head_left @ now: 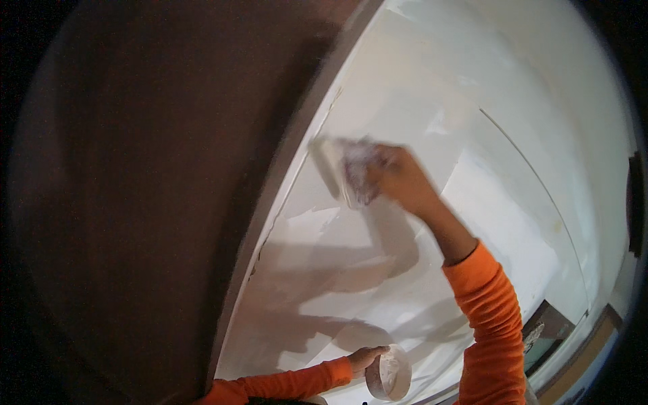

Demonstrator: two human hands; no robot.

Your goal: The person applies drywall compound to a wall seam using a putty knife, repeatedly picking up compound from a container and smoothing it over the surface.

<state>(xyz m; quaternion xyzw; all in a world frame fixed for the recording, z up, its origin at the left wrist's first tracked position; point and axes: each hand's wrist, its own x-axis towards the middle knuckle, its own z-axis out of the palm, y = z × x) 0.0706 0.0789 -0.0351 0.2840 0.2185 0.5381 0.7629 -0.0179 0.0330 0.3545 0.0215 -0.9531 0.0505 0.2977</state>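
My right hand (399, 177) is closed around the smeared handle of a wide putty knife (331, 170). The knife's pale blade lies at the white wall surface (378, 101), close to its left edge; motion blurs both blade and fingers a little. Lower down, my left hand (364, 360) grips the rim of a round tub (399, 371), thumb over the edge. White paste coats the inside of the tub. Fresher white patches (307, 223) show on the wall below the knife.
A dark brown surface (148, 189) fills the left side, bordered by a pale edge strip (275, 192) with a ragged crack beside it. A thin dark line (526, 158) runs down the wall at right. At lower right is a dark-framed opening (545, 331).
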